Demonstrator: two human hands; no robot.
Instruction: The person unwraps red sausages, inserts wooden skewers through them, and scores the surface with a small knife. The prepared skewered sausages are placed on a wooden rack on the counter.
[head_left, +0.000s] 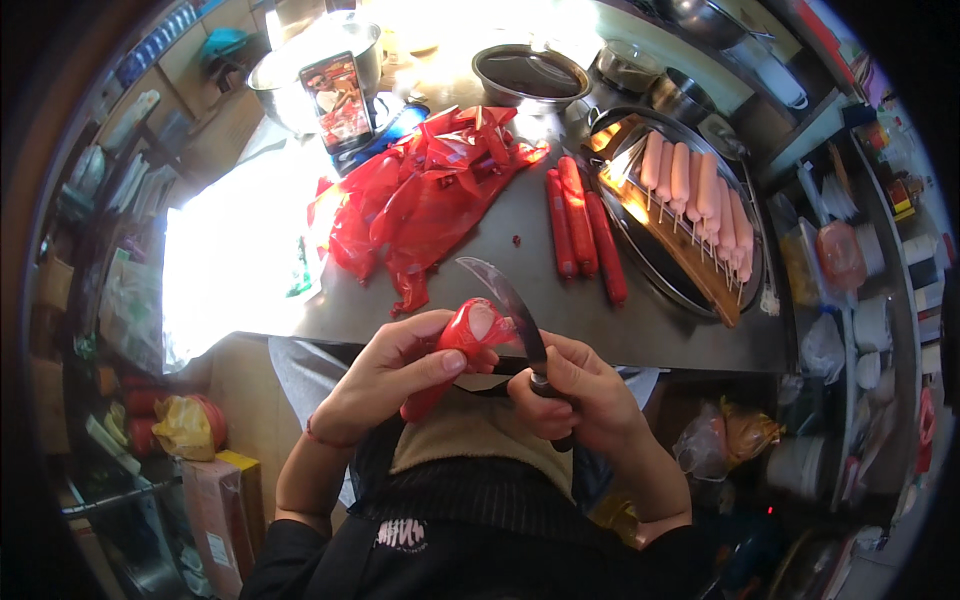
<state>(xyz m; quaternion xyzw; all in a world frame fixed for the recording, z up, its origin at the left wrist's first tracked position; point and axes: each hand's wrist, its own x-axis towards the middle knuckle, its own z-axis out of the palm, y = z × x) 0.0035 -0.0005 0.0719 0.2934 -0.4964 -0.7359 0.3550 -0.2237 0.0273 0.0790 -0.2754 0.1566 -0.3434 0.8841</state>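
My left hand (409, 364) grips a sausage in red plastic casing (457, 352), tilted with its upper end away from me. At that end the casing is cut and pale pink meat shows. In my right hand (574, 394) is a knife with a curved blade (514, 304) and a dark handle; the blade rises beside the cut casing. Beyond my hands, several sausages in red casings (577, 217) lie side by side on the metal table (487, 247). A crumpled heap of red plastic casings (435, 187) is spread to their left.
Peeled sausages on sticks (697, 184) rest along a wooden board (675, 240) over a round metal tray (637, 247) at the right. A phone (337, 101) stands upright before a metal pot (281, 94). A bowl of dark liquid (532, 71) is at the back. Shelves (847, 262) flank the right side.
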